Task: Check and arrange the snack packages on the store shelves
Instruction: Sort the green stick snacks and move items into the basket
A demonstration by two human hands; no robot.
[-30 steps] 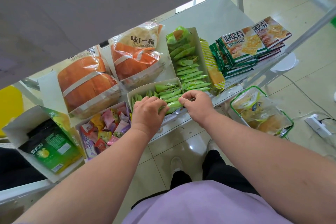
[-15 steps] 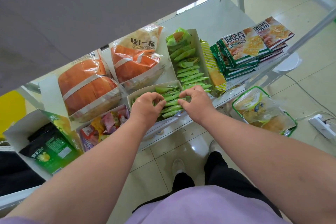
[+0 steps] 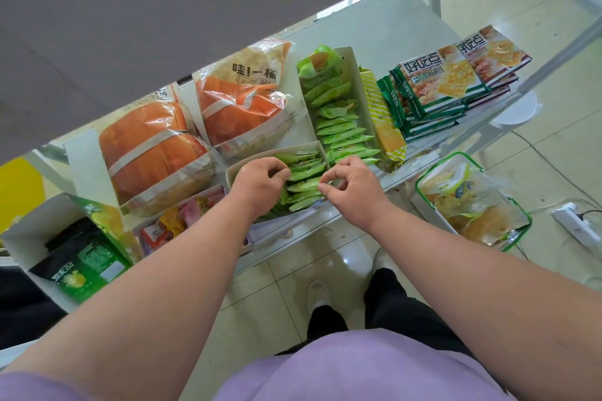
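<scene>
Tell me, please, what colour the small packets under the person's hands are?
Green small packets, standing in a white cardboard tray; the head view shows them.

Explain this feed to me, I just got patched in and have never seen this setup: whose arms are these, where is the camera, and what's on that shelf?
There is no machine here. The one view comes from a camera worn on a person's head, looking down past their own arms.

The left hand and right hand are both in the front box of small green packets, fingers curled on the packets, apparently straightening the row.

On the white shelf, behind that box stands a second, longer box of green packets. To the left lie two orange bags, and a tray of mixed colourful sweets sits in front of them. To the right is a stack of cracker packs. A clear bag with green trim sits lower right, off the shelf.
</scene>
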